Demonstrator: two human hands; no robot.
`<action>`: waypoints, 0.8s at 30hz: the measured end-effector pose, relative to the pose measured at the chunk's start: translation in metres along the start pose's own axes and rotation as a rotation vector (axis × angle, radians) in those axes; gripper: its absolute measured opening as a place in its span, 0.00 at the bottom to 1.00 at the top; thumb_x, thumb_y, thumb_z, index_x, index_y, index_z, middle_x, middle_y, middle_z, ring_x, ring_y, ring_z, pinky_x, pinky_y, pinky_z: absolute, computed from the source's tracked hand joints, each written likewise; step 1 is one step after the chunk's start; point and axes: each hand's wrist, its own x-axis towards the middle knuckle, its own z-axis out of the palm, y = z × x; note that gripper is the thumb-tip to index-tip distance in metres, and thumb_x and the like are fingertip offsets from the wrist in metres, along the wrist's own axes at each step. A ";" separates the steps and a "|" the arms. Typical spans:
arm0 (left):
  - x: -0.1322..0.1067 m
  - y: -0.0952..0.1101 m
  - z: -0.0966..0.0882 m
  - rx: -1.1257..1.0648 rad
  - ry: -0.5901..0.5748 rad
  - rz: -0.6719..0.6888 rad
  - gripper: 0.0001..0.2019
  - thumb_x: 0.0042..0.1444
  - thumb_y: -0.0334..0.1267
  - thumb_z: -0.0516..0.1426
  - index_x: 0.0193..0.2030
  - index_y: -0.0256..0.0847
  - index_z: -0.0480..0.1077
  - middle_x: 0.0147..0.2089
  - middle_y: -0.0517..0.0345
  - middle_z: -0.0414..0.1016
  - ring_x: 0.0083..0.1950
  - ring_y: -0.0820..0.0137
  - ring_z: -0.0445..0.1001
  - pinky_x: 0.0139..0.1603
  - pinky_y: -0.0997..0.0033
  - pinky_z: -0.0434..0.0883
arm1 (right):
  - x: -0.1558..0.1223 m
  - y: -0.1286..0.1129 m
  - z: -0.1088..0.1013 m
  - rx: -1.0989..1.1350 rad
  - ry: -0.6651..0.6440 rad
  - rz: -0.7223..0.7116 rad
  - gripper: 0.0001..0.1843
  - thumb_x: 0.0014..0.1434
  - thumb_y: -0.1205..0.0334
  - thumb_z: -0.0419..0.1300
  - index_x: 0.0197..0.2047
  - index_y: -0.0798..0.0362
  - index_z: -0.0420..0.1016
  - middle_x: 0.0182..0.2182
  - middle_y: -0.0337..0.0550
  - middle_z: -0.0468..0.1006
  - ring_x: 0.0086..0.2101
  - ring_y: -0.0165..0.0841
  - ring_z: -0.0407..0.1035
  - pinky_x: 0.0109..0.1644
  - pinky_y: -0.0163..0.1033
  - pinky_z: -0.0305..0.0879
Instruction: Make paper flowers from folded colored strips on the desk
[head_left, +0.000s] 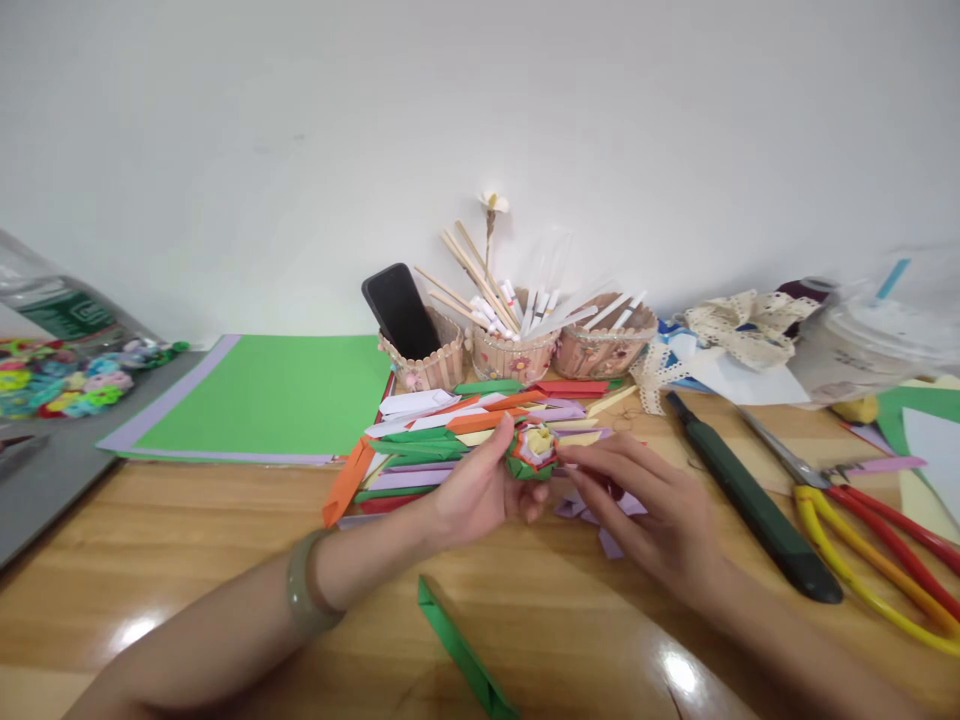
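A small folded-paper flower [537, 446], yellow in the middle with white, red and green layers around it, is gripped by my left hand [480, 485], the thumb along its left side. My right hand [652, 505] pinches at the flower's right edge with thumb and forefinger. Behind both hands lies a pile of folded paper strips [420, 450] in orange, green, white, red, purple and yellow. Some purple folded pieces [615, 508] lie partly beneath my right hand. Nearer to me, a single green folded strip [465, 650] rests on the wooden table.
Scissors [810, 490] with red and yellow handles and a dark green tool [757, 500] lie at the right. Decorated pots [514, 357] with sticks, pens and a phone [401, 312] stand by the wall. Green paper sheets [262, 395] and a laptop [45, 470] are at left.
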 end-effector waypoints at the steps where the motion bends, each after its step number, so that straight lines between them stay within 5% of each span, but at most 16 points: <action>1: 0.000 0.000 0.000 0.026 0.007 -0.009 0.25 0.52 0.59 0.49 0.34 0.37 0.70 0.27 0.57 0.67 0.24 0.76 0.64 0.21 0.77 0.59 | 0.001 -0.001 0.000 0.032 -0.005 0.020 0.12 0.57 0.73 0.54 0.43 0.51 0.71 0.30 0.43 0.76 0.30 0.30 0.71 0.31 0.34 0.68; 8: 0.001 -0.006 0.002 0.230 0.030 0.032 0.31 0.46 0.67 0.46 0.32 0.37 0.69 0.23 0.58 0.67 0.21 0.76 0.63 0.18 0.78 0.59 | 0.004 -0.005 -0.001 0.135 -0.052 0.100 0.07 0.57 0.71 0.55 0.38 0.51 0.70 0.29 0.43 0.75 0.29 0.31 0.70 0.31 0.35 0.67; 18: 0.002 -0.012 -0.002 0.320 0.143 0.183 0.30 0.47 0.64 0.48 0.41 0.37 0.68 0.25 0.58 0.71 0.21 0.74 0.66 0.22 0.76 0.62 | 0.000 -0.008 0.002 0.167 -0.119 0.101 0.06 0.56 0.72 0.56 0.31 0.52 0.69 0.25 0.39 0.72 0.24 0.27 0.66 0.26 0.31 0.63; 24: -0.001 -0.004 0.004 0.095 -0.092 0.185 0.25 0.51 0.57 0.51 0.49 0.42 0.64 0.40 0.53 0.75 0.35 0.67 0.75 0.32 0.70 0.71 | 0.002 -0.008 0.000 0.142 -0.004 0.203 0.05 0.55 0.70 0.58 0.28 0.53 0.69 0.22 0.38 0.70 0.22 0.27 0.63 0.22 0.31 0.59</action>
